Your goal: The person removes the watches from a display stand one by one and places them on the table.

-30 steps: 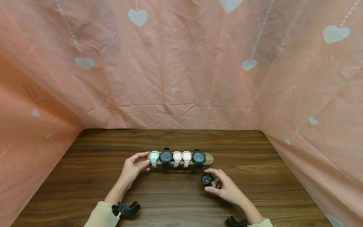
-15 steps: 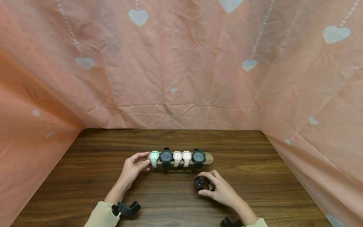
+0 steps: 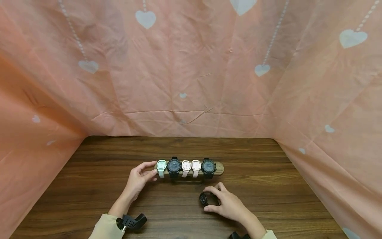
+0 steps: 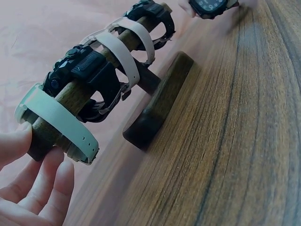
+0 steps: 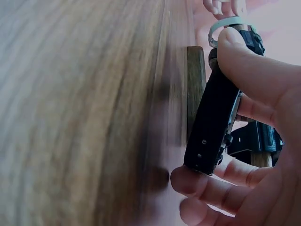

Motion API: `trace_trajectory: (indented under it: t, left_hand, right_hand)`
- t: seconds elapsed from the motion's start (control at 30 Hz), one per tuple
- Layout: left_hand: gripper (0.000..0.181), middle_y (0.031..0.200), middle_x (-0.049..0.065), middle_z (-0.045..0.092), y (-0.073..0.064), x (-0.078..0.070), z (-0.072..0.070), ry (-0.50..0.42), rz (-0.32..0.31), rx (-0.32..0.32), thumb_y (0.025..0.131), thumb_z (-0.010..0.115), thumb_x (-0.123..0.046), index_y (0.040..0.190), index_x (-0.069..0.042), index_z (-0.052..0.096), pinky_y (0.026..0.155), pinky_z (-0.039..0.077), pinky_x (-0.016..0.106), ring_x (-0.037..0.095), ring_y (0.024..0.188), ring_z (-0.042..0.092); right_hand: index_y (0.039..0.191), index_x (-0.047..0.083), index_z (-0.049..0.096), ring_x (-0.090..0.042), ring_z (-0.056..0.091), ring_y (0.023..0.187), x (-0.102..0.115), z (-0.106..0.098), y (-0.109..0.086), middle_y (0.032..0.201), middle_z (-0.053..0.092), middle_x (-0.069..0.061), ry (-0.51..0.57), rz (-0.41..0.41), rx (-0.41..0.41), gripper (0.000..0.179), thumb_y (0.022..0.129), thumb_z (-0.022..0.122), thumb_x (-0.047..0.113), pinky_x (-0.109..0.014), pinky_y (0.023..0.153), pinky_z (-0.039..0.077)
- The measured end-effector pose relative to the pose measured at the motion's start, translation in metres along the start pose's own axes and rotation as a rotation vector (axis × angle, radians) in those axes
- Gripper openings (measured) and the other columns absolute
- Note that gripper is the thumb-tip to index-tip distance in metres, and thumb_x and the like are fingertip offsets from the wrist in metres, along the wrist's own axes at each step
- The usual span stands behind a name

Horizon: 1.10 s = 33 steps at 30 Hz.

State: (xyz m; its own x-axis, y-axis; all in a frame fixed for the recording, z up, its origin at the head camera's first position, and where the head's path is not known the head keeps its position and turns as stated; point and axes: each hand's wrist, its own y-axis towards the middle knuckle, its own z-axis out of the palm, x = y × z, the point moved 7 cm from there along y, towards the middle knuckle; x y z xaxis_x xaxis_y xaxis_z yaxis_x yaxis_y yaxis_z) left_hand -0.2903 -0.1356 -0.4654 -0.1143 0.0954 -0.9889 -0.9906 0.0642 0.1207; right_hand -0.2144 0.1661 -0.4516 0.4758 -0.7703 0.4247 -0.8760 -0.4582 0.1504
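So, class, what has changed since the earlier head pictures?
The right hand, holding a black watch, has moved left and nearer the person, turning the watch's face further leftward. Nothing was let go. The left hand still holds the stand, whose five watches haven't moved.

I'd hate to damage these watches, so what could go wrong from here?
The right hand pinches a black wristwatch; it might slip onto the tabletop. The left hand grips only one end of the wooden watch stand, so a bump could tip it. Its bare right end looks short, so the wristwatch might overhang there.
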Motion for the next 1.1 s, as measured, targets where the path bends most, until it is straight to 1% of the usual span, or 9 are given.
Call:
trace_trajectory:
  t: [0.17, 0.33, 0.43, 0.57, 0.67, 0.83, 0.97, 1.1]
  left_hand:
    - [0.039, 0.106, 0.028, 0.059, -0.001, 0.001, -0.001, 0.007, 0.001, 0.002, 0.083, 0.07, -0.008, 0.119, 0.002, 0.059, 0.068, 0.056, 0.038, 0.021, 0.078, 0.065]
    - [0.039, 0.111, 0.023, 0.058, 0.0, 0.0, -0.001, 0.018, 0.012, 0.007, 0.083, 0.069, -0.008, 0.119, 0.002, 0.059, 0.067, 0.056, 0.038, 0.021, 0.078, 0.065]
    - [0.039, 0.114, 0.02, 0.058, 0.0, -0.001, 0.0, 0.03, 0.014, 0.007, 0.083, 0.07, -0.009, 0.119, 0.001, 0.059, 0.067, 0.056, 0.038, 0.022, 0.08, 0.065]
    - [0.038, 0.117, 0.018, 0.057, -0.001, -0.001, 0.0, 0.029, 0.014, 0.005, 0.083, 0.069, -0.008, 0.118, 0.002, 0.059, 0.067, 0.056, 0.038, 0.028, 0.083, 0.064]
    - [0.037, 0.119, 0.018, 0.056, -0.001, -0.002, 0.0, 0.028, 0.016, 0.004, 0.084, 0.069, -0.007, 0.118, 0.002, 0.058, 0.067, 0.056, 0.038, 0.031, 0.085, 0.063]
    - [0.037, 0.118, 0.017, 0.056, -0.002, -0.003, -0.001, 0.049, 0.013, -0.005, 0.083, 0.069, -0.008, 0.117, 0.001, 0.059, 0.068, 0.056, 0.037, 0.031, 0.085, 0.063]
    - [0.036, 0.118, 0.016, 0.057, -0.002, -0.003, -0.001, 0.076, 0.005, -0.014, 0.084, 0.069, -0.01, 0.117, -0.001, 0.06, 0.069, 0.055, 0.036, 0.034, 0.086, 0.063]
    - [0.034, 0.118, 0.014, 0.058, -0.002, -0.005, -0.001, 0.084, -0.008, -0.025, 0.085, 0.068, -0.01, 0.117, -0.002, 0.06, 0.069, 0.055, 0.036, 0.036, 0.089, 0.062]
  right_hand:
    - [0.12, 0.029, 0.054, -0.012, 0.052, 0.068, 0.001, 0.003, 0.002, 0.094, 0.04, 0.004, -0.023, 0.004, 0.02, 0.055, 0.074, 0.069, 0.055, -0.029, 0.05, 0.04]
    - [0.12, 0.029, 0.054, -0.013, 0.05, 0.067, -0.001, 0.007, 0.004, 0.095, 0.04, 0.002, -0.03, 0.022, 0.057, 0.057, 0.073, 0.068, 0.058, -0.03, 0.049, 0.039]
    - [0.121, 0.028, 0.053, -0.013, 0.049, 0.065, -0.001, 0.009, 0.005, 0.095, 0.04, 0.001, -0.03, 0.025, 0.074, 0.062, 0.071, 0.068, 0.06, -0.03, 0.049, 0.039]
    - [0.123, 0.026, 0.053, -0.013, 0.049, 0.067, -0.002, 0.009, 0.004, 0.094, 0.039, 0.001, -0.009, 0.02, 0.097, 0.069, 0.065, 0.07, 0.06, -0.03, 0.05, 0.04]
    - [0.124, 0.024, 0.053, -0.012, 0.048, 0.068, -0.002, 0.009, 0.003, 0.093, 0.038, 0.002, 0.011, 0.008, 0.109, 0.072, 0.064, 0.072, 0.058, -0.029, 0.051, 0.04]
    - [0.125, 0.023, 0.053, -0.01, 0.045, 0.069, -0.003, 0.008, 0.002, 0.093, 0.039, 0.0, 0.056, -0.008, 0.117, 0.069, 0.067, 0.071, 0.056, -0.027, 0.055, 0.04]
    - [0.127, 0.021, 0.053, -0.008, 0.04, 0.065, -0.006, 0.006, 0.0, 0.093, 0.04, 0.0, 0.092, -0.008, 0.12, 0.066, 0.072, 0.069, 0.054, -0.025, 0.056, 0.037]
    - [0.127, 0.018, 0.054, -0.005, 0.038, 0.063, -0.009, 0.002, -0.001, 0.093, 0.042, 0.001, 0.106, -0.014, 0.096, 0.063, 0.076, 0.067, 0.052, -0.024, 0.056, 0.036]
